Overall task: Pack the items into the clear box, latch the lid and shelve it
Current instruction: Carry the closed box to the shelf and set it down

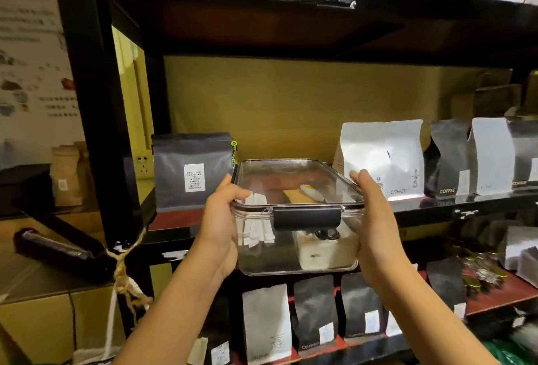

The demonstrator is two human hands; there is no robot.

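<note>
I hold the clear box (297,251) in both hands in front of the middle shelf (174,220). Its clear lid (294,181) is on and the black latch (307,217) at the near side is folded down. Inside I see white sachets (256,230), a brown packet, a small white item and a dark cable. My left hand (219,225) grips the box's left end, thumb over the lid rim. My right hand (375,227) grips the right end the same way. The box's far end reaches over the shelf edge; whether it rests there is unclear.
A grey coffee bag (192,171) stands on the shelf left of the box, a white coffee bag (384,158) and further black and white bags to the right. A cardboard carton (291,102) fills the shelf's back. Several more bags stand on the lower shelf (495,292).
</note>
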